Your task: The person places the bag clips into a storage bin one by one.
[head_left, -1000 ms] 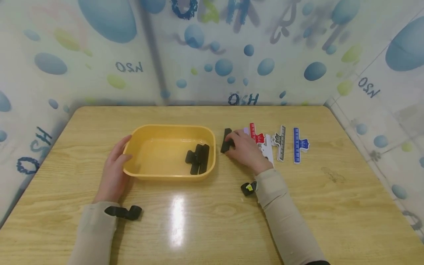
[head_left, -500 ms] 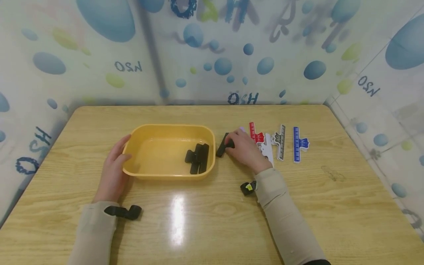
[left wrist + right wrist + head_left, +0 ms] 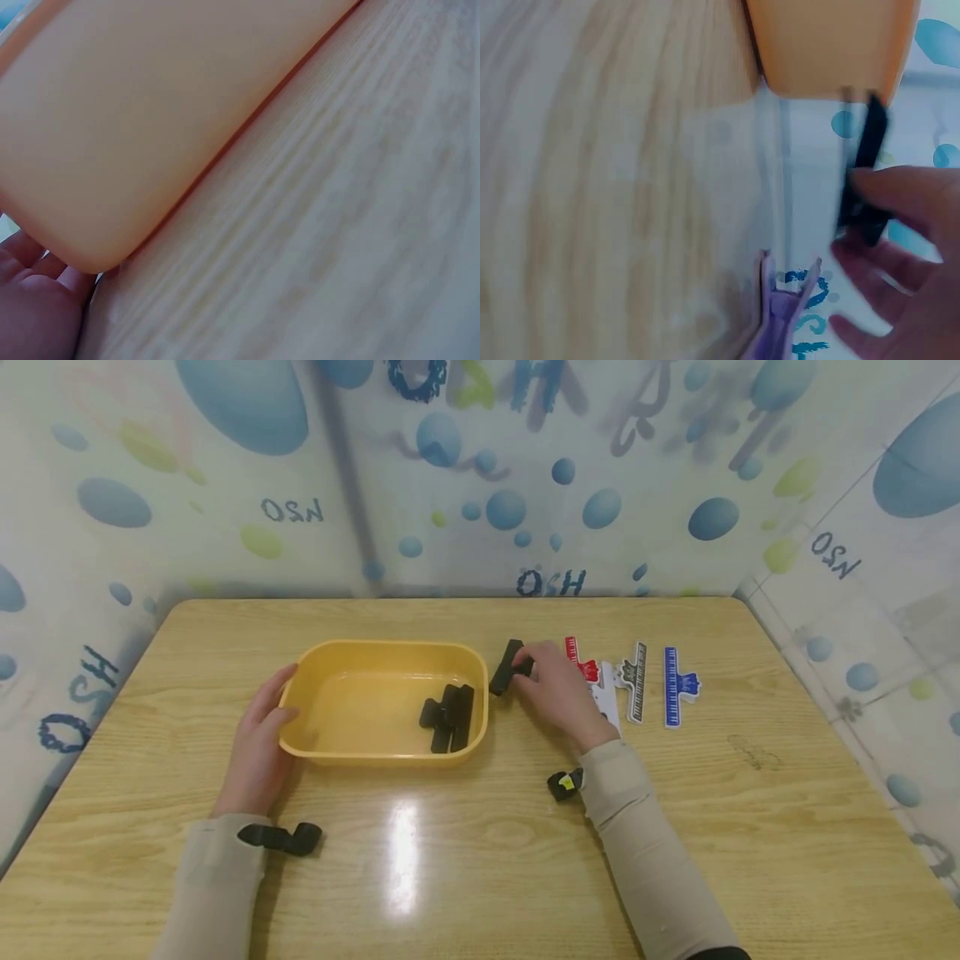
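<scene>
My left hand [image 3: 257,743] grips the left end of a yellow plastic basin [image 3: 360,760], thumb at the rim; in the left wrist view its fingers [image 3: 56,277] lie against the basin's lower corner. Just past the basin's right rim, my right hand [image 3: 558,693] pinches a black clip [image 3: 507,667] between thumb and fingertips. The right wrist view shows this clip [image 3: 868,142] held up off the table, its long jaw pointing toward the basin. Inside the basin, several black clips [image 3: 450,718] lie together at the right end.
Right of my hand lie a red clip [image 3: 581,662], a white clip [image 3: 607,693] partly hidden by the hand, a black-and-white clip [image 3: 636,683] and a blue clip [image 3: 678,687]. A purple clip [image 3: 776,322] stands below the hand in the right wrist view. A patterned wall [image 3: 450,552] backs the table.
My right hand has tilted the black clip, brought it left toward the basin's rim and then raised it. The left hand and the basin have stayed put.
</scene>
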The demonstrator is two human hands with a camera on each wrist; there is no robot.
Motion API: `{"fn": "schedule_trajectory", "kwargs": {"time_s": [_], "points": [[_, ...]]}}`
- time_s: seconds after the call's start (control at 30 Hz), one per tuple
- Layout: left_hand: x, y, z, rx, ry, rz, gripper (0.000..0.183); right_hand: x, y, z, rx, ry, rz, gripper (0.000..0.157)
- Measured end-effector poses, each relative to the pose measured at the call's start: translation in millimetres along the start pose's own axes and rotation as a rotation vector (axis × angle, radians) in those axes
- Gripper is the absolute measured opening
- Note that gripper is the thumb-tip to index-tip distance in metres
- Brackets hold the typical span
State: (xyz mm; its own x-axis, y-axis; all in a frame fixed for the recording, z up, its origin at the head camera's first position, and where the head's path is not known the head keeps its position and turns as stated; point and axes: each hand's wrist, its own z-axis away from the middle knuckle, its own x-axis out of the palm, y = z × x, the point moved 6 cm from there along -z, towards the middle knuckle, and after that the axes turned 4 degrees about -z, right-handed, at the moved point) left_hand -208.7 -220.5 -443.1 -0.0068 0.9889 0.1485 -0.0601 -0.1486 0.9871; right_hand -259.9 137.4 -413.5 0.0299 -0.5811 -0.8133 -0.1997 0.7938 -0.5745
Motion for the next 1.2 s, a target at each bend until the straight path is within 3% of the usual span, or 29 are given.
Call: {"fn": "schedule_trajectory", "kwargs": {"time_s": [0.2,0.4,0.57,0.77,0.87,1.03,1.2], "points": [[0.0,0.2,-0.1,0.002,0.001,0.008,0.049,-14.8,-17.0,2.7,-0.086,0.121,-0.071,0.017],[1.6,1.2,-0.3,0.018,-0.008,0.022,0.050,-24.2,-28.7,6.4,-0.156,0.195,-0.117,0.015],[1.7,0.9,-0.1,0.018,-0.007,0.009,0.049,-27.7,-37.8,8.5,-0.217,0.230,-0.229,0.015],[1.1,0.8,0.6,0.011,-0.006,0.004,0.049,-15.8,-62.3,12.6,-0.316,0.144,-0.319,0.017],[1.1,0.6,1.2,0.007,-0.005,0.001,0.049,-4.0,-72.5,14.6,-0.351,0.074,-0.284,0.018],[0.7,1.0,1.2,0.008,0.006,-0.005,0.049,12.9,-78.5,17.4,-0.334,-0.053,-0.202,0.017],[0.5,1.4,0.2,0.008,0.003,-0.020,0.049,19.6,-80.3,18.9,-0.336,-0.111,-0.125,0.016]]}}
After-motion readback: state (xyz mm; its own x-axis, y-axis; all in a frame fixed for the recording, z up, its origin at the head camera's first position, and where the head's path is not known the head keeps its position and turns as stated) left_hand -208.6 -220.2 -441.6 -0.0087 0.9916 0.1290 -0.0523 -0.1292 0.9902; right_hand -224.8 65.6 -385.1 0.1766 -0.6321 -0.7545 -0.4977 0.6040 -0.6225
